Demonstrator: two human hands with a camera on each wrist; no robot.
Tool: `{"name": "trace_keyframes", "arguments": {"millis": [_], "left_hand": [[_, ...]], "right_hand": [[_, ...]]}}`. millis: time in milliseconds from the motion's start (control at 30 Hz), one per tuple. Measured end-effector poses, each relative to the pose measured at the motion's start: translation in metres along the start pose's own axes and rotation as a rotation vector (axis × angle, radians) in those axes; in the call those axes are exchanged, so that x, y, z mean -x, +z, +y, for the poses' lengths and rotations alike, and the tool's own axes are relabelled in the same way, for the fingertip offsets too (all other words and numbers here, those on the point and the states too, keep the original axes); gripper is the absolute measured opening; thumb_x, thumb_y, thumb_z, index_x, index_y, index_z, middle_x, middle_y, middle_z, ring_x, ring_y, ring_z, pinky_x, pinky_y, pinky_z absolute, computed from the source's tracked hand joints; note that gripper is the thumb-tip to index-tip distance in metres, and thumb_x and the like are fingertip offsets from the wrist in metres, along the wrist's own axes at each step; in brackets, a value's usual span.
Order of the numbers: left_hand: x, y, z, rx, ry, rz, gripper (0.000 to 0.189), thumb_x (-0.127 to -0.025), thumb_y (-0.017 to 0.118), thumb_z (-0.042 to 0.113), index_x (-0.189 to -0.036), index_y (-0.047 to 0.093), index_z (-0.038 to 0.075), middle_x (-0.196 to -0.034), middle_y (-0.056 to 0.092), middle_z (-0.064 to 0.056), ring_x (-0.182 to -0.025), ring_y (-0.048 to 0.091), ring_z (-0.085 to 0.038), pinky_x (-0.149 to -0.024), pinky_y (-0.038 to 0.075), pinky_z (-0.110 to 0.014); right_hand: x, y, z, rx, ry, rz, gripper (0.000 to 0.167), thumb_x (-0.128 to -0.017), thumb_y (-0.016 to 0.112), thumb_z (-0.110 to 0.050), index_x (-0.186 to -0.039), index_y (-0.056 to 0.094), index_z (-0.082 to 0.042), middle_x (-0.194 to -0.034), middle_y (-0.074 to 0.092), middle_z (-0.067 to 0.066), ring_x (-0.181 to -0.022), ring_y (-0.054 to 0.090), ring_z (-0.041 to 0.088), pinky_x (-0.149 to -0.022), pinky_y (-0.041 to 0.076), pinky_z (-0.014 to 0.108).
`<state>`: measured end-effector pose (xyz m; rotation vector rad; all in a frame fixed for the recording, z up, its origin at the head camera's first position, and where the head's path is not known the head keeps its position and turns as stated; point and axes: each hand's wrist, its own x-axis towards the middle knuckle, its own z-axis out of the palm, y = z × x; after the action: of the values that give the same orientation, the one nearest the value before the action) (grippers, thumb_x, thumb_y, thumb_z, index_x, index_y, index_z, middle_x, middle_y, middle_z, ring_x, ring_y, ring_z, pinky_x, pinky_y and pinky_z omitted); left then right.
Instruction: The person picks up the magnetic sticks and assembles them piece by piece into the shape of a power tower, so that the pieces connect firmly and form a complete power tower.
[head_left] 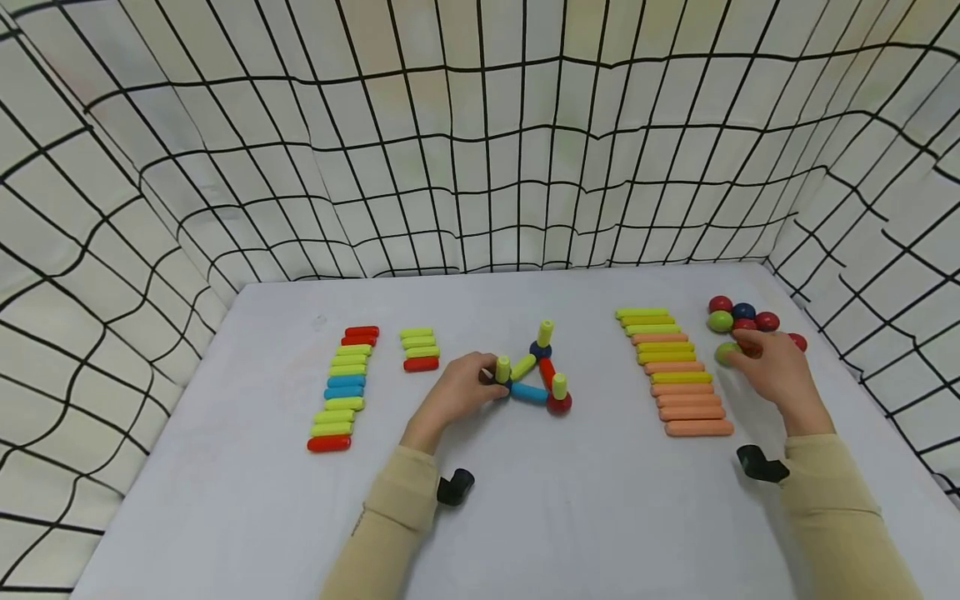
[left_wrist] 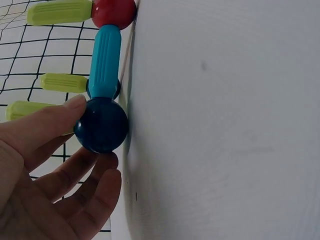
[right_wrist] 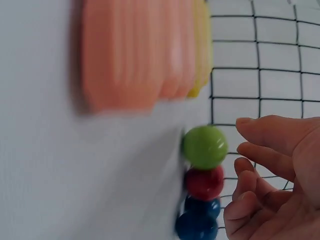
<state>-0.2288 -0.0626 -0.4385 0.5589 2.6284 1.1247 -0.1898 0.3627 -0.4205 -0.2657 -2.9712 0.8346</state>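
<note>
A triangular frame of sticks and balls stands mid-table, with a blue stick (head_left: 530,392), a red stick (head_left: 547,372) and a yellow-green stick (head_left: 523,367) as its sides. Each corner ball carries an upright yellow-green stick. My left hand (head_left: 467,387) pinches the near-left dark blue ball (left_wrist: 101,125), thumb at its upper side and fingers below. The other corners are a red ball (head_left: 558,403) and a dark blue ball (head_left: 540,349). At the right, my right hand (head_left: 776,372) hovers beside a green ball (right_wrist: 205,147), fingers loosely bent with a gap to it in the right wrist view.
More red, green and blue balls (head_left: 721,305) cluster at the back right. A column of long yellow and orange sticks (head_left: 691,401) lies left of my right hand. Two columns of shorter sticks (head_left: 346,381) lie at the left. Black netting (head_left: 480,167) over white walls surrounds the table.
</note>
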Motion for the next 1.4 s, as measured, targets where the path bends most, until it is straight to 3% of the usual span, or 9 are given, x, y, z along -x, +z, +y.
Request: {"name": "trace_keyframes", "arguments": {"millis": [200,500,667,867,1033,1233,1400], "left_hand": [[0.005,-0.003,0.001,0.051,-0.009,0.008,0.032,-0.088,0.073,0.014,-0.118,0.065,0.004,-0.109,0.065,-0.008,-0.099,0.063,-0.022,-0.079,0.055,-0.032],[0.007,-0.001,0.000,0.066,0.009,0.040,0.032,-0.090,0.071,0.015,-0.119,0.065,0.004,-0.109,0.065,-0.008,-0.099,0.063,-0.022,-0.082,0.055,-0.032],[0.008,-0.003,0.002,0.063,0.022,0.027,0.028,-0.090,0.071,0.014,-0.116,0.067,0.005,-0.106,0.065,-0.007,-0.097,0.063,-0.021,-0.079,0.054,-0.032],[0.009,-0.002,0.003,0.061,0.032,0.011,0.026,-0.088,0.073,0.011,-0.112,0.068,0.004,-0.105,0.065,-0.007,-0.097,0.064,-0.022,-0.078,0.054,-0.032],[0.008,0.001,0.000,0.046,0.058,0.005,0.026,-0.085,0.075,0.007,-0.109,0.068,0.003,-0.103,0.065,-0.007,-0.097,0.065,-0.022,-0.084,0.053,-0.034],[0.008,0.001,0.001,0.034,0.075,-0.003,0.024,-0.084,0.076,0.006,-0.106,0.068,0.001,-0.102,0.065,-0.009,-0.096,0.065,-0.022,-0.084,0.053,-0.035],[0.008,0.001,0.001,0.038,0.053,-0.014,0.025,-0.084,0.076,0.008,-0.107,0.068,0.003,-0.103,0.064,-0.008,-0.096,0.064,-0.021,-0.084,0.053,-0.033]], "right_hand": [[-0.005,0.003,0.016,0.087,-0.050,-0.015,0.053,-0.092,0.066,-0.019,-0.129,0.050,0.015,-0.102,0.051,0.028,-0.089,0.042,0.039,-0.065,0.043,0.038],[-0.007,0.004,0.008,0.098,-0.035,0.035,0.046,-0.092,0.067,-0.018,-0.123,0.052,0.012,-0.111,0.038,0.034,-0.100,0.035,0.048,-0.080,0.044,0.060],[-0.006,0.000,-0.032,-0.007,-0.097,0.037,0.052,-0.096,0.063,-0.030,-0.131,0.051,0.007,-0.119,0.048,0.030,-0.106,0.046,0.046,-0.084,0.047,0.059],[-0.008,0.010,-0.094,-0.298,-0.169,-0.210,0.061,-0.094,0.060,-0.048,-0.141,0.048,-0.011,-0.135,0.053,0.015,-0.122,0.050,0.035,-0.098,0.045,0.055],[-0.020,0.036,-0.134,-0.426,-0.272,-0.378,0.053,-0.092,0.067,-0.041,-0.135,0.054,-0.014,-0.130,0.057,0.008,-0.121,0.054,0.027,-0.101,0.045,0.048],[-0.031,0.057,-0.168,-0.468,-0.357,-0.409,0.045,-0.092,0.070,-0.031,-0.132,0.057,-0.014,-0.127,0.060,0.004,-0.117,0.058,0.025,-0.099,0.047,0.047],[-0.037,0.066,-0.178,-0.461,-0.369,-0.412,0.043,-0.092,0.069,-0.027,-0.131,0.058,-0.011,-0.126,0.061,0.005,-0.115,0.058,0.025,-0.098,0.048,0.044]]}}
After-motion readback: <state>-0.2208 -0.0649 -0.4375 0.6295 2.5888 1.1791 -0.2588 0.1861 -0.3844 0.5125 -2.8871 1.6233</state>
